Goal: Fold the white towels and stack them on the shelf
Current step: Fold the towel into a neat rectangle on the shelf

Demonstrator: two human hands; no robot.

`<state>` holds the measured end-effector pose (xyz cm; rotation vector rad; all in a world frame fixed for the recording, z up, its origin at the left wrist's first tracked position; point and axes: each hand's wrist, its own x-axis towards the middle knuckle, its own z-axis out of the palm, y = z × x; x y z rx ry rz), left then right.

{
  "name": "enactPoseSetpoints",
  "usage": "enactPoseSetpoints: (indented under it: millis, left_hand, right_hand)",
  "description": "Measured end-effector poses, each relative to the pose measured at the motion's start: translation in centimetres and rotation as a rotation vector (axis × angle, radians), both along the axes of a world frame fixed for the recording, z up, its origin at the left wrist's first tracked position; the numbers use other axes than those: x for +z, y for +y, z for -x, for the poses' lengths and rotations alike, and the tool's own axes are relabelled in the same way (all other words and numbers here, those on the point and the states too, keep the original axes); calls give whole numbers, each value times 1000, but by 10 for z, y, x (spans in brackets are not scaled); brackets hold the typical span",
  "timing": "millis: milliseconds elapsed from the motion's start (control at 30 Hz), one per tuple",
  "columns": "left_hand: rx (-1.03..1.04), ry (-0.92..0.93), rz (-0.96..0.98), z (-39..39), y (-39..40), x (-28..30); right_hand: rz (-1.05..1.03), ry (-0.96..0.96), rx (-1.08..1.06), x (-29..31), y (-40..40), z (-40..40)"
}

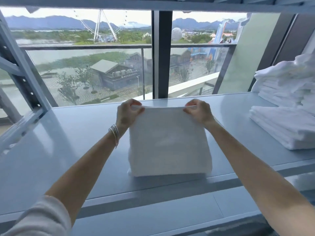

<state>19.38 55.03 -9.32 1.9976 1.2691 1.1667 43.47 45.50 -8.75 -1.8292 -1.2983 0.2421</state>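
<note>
A white towel (pixel 168 142) lies folded into a rectangle on the grey-blue shelf (pixel 68 150), in the middle of the head view. My left hand (pixel 127 114) pinches its far left corner. My right hand (pixel 198 112) pinches its far right corner. Both hands hold the far edge slightly raised and stretched between them. Silver bangles circle my left wrist.
Folded white towels (pixel 286 126) lie stacked at the right end of the shelf, with a taller, looser pile (pixel 286 82) behind them. A metal shelf upright (pixel 22 74) stands at the left. A large window is behind the shelf, and another shelf board runs overhead.
</note>
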Motion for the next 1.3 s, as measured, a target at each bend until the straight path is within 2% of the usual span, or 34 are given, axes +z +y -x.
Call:
enactPoseSetpoints:
  millis: [67,100,167,200,300,367,433,500,633,667,767,833,900,967,1067,1167,1233,1300]
  left_hand:
    - [-6,117,184,-15,21,-25]
    - [-38,206,310,-19,28,-40]
    - [-82,333,450,-20,32,-65]
    - [-84,341,464,-17,33,-73]
    - [-126,314,458,-10,38,-77]
    - [-141,175,415,-9,40,-67]
    - [-88,31,304,-14,44,-55]
    - [-26,41,233,-24,49,-51]
    - [-18,208,489,-28,51,-68]
    - [-29,228,500,-24,47,-70]
    - [-147,290,447,-3,21,-71]
    - [-246,378,425,12,-5,-75]
    - [-315,452,394,20,-27,-81]
    - [-286,440,328,19,-37,-88]
    - [-146,473,261,11,-41,-95]
    - [-78,729,192,3,-47,-93]
    - [24,961,34,-4,-51,-85]
    - [45,1078,-131,-15,-50,-80]
  right_hand:
    - [98,75,-82,-26,23,2]
    - [218,140,-89,-40,28,2]
    - [451,111,-58,-62,26,-2]
    - [514,84,-51,-69,23,-7]
    - [530,149,-46,-73,20,-22]
    - [428,177,-52,-69,25,-27]
    - [225,192,-127,-63,33,-26]
    - [147,147,-204,-62,41,-24]
    - [518,41,-143,-76,40,-21]
    - [566,-16,-141,-75,33,-18]
    - [579,-299,-115,-72,1,-1]
    - [464,-464,-21,-74,-25,22]
    - [402,-519,119,-78,-43,45]
    - [485,-577,202,-84,-51,59]
    - [628,-571,161,-99,-56,60]
    - [724,-609,109,-106,-61,59]
    - [757,-655,124,-97,-54,60]
    - [665,-707,149,-88,-36,59]
